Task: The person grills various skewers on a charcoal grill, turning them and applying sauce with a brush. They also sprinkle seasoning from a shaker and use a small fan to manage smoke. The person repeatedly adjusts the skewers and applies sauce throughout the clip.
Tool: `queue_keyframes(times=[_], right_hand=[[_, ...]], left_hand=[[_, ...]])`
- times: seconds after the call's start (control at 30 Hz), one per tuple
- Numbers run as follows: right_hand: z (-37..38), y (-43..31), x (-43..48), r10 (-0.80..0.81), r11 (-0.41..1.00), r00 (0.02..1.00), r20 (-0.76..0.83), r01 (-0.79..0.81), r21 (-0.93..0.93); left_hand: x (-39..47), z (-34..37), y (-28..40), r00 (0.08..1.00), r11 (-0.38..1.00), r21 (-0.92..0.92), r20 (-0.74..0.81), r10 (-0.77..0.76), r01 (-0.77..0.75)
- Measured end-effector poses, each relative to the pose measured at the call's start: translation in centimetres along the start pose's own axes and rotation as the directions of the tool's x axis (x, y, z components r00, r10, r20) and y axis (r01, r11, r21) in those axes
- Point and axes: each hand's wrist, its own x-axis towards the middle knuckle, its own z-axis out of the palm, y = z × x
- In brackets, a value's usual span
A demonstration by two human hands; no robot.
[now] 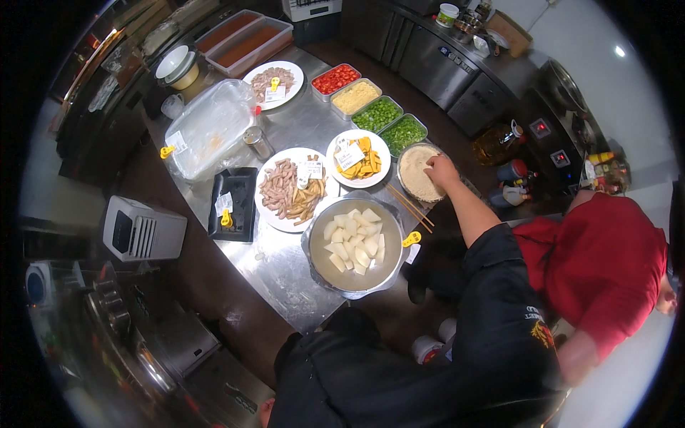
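My right hand (442, 172) reaches into a round bowl of beige crumbs or powder (416, 170), fingertips bent down at its surface; what they hold is hidden. Only a small part of my left hand (266, 412) shows low at the picture's edge, beside my dark clothing. Nearest me stands a metal bowl (309, 251) with pale, peeled vegetable chunks (353, 241). Wooden chopsticks (410, 207) lie between the two bowls. Close by, a white plate (359, 184) bears orange slices, and another white plate (267, 216) bears strips of meat, both with paper labels.
Metal trays of red pieces (336, 79), minced pale food (356, 97) and chopped greens (376, 113) line the far edge. A black tray (231, 187), a glass shaker (258, 143) and a film-wrapped container (214, 128) stand left. A person in red (599, 267) is at right.
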Motion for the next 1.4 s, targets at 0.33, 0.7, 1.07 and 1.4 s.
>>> queue_keyframes(times=[0.33, 0.7, 1.07, 1.4], right_hand=[[-0.9, 0.2, -0.4, 0.238, 0.783, 0.970, 0.059, -0.227, 0.579], [-6.9, -22.9, -9.2, -0.209, -0.010, 0.850, 0.484, -0.497, 0.868], [1.0, -74.3, -63.5, -0.751, 0.554, 0.161, 0.640, -0.375, 0.744], [9.2, -105.7, -118.5, -0.613, 0.499, -0.600, 0.514, 0.210, 0.841]], left_hand=[[-1.4, -1.0, -4.8, 0.996, 0.931, -0.365, 0.085, 0.028, 0.005], [-2.4, 2.6, -15.8, 0.960, 0.888, -0.410, -0.259, 0.104, -0.207], [-2.9, 2.2, -39.7, 0.953, 0.341, -0.890, -0.290, 0.088, -0.302], [-3.7, 3.9, -50.9, 0.773, 0.196, -0.821, -0.571, -0.276, -0.537]])
